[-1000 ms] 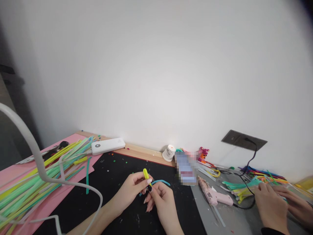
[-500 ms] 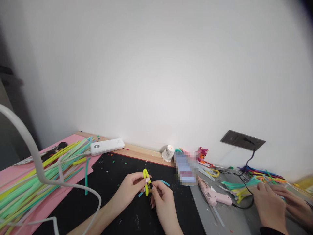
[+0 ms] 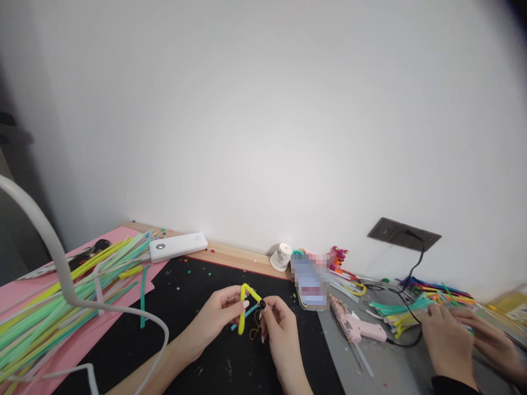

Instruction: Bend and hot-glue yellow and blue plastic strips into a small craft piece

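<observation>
A yellow pipe cleaner (image 3: 242, 312), folded at the top into a bent, angular shape, is stretched between my two hands above the black mat (image 3: 206, 356). My left hand (image 3: 224, 310) pinches its left leg between thumb and fingers. The thumb and index finger of my right hand (image 3: 280, 326) grip its other end, the fingertips partly hiding it. Behind and below it lies a light blue strip (image 3: 250, 311), partly covered by the hands. A thin tan loop (image 3: 254, 332), like thread or wire, shows beside my right fingers; I cannot tell whether it is touched.
Many pipe cleaners (image 3: 53, 307) lie on pink sheets (image 3: 123, 235) at left, crossed by a white cable (image 3: 160, 315). A white power bank (image 3: 179, 247), paper cup (image 3: 281, 257) and phone (image 3: 310, 285) stand farther back. At right are a pink glue gun (image 3: 362, 328) and another person's hands (image 3: 450, 340).
The yellow pipe cleaner went from a narrow closed loop to a wider open angle. My right hand moved slightly right, away from my left. The thin tan loop came into view.
</observation>
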Motion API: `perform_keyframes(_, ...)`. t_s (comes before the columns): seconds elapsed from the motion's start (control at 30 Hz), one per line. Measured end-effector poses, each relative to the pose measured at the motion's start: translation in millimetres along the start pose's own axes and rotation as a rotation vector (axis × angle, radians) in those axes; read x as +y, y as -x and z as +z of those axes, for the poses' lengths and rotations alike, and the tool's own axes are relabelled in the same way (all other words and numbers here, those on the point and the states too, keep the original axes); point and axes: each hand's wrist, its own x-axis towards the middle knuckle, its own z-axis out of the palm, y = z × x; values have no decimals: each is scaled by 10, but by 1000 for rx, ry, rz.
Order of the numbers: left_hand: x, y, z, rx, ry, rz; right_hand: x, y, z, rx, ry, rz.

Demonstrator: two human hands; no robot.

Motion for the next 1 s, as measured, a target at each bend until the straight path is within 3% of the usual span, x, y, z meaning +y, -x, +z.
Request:
perform_keyframes(0.17, -48, -12, -9, -13, 117, -59, -6, 3, 9, -94, -44, 38)
perform_keyframes(0.43, -43, 24, -15, -36, 161, -38, -65, 19, 1, -213, -53, 54)
perform_keyframes(0.57, -7, 24, -9, -37, 161, -40, -65, 4, -42, -242, 68, 37)
perform_keyframes(0.63, -5, 15, -18, -15, 139, -40, -130, -22, -162, -240, 204, -7)
perform_keyframes(0.73, -14, -4, -47, 54, 95, -16, -316, -104, -579, -66, 415, -88)
perform_keyframes(0.83, -20, -19, -79, 102, 109, 5, -469, -226, -1256, 103, 741, -121)
perform_keyframes(0.93, -16, -25, -95, 128, 161, 1, -439, -325, -1954, 282, 1144, 107)
perform_keyframes(1.0, -9, -25, -98, 145, 183, 4, -330, -353, -2290, 273, 1299, 243)
